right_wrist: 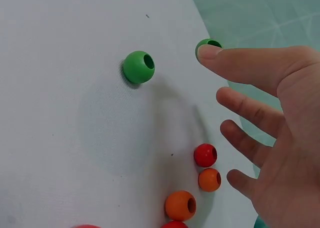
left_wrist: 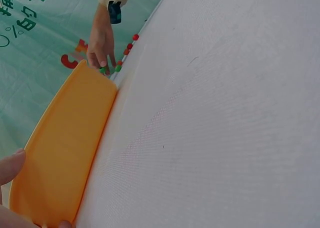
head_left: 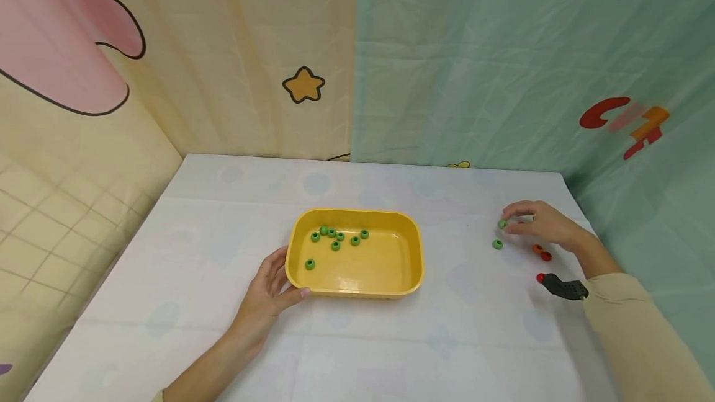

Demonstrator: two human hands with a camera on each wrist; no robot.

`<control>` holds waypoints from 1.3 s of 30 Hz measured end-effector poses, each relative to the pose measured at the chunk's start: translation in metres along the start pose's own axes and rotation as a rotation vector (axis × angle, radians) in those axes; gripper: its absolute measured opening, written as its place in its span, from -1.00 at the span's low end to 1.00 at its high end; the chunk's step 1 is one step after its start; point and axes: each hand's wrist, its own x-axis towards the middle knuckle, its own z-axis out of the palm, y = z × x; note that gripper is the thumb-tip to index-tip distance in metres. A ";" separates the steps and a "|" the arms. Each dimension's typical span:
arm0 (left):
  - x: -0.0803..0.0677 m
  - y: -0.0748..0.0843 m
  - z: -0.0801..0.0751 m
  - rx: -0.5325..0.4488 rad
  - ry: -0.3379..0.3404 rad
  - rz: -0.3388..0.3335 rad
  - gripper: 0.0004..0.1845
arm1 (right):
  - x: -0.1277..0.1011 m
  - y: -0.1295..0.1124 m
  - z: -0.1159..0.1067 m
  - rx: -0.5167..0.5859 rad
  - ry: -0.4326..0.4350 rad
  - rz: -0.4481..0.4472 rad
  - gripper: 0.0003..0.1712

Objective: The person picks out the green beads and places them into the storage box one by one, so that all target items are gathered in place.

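Note:
My left hand [head_left: 267, 293] grips the left end of a yellow tray [head_left: 380, 272], thumb at its near left corner and fingers along the side. Several green beads [head_left: 355, 241] lie in the tray, mostly toward its back left. Over at the right of the table, my right hand [head_left: 544, 223] pinches a green bead [right_wrist: 214, 41] between thumb and forefinger, its other fingers spread apart. Another green bead [right_wrist: 138, 67] sits on the cloth close by. Below the right palm are an orange bead [right_wrist: 180, 205] and a red bead [right_wrist: 205, 155], among several of those colours.
A white cloth [head_left: 447, 340] covers the table. Printed curtains [head_left: 475, 79] hang behind it and at both sides. A black strap-like device [head_left: 565, 287] is on the right wrist, overlapping a red bead [head_left: 540, 277] in the head view.

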 end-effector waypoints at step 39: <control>-0.001 0.000 0.000 0.012 -0.003 0.000 -0.04 | 0.027 -0.081 0.020 0.019 -0.107 -0.194 -0.76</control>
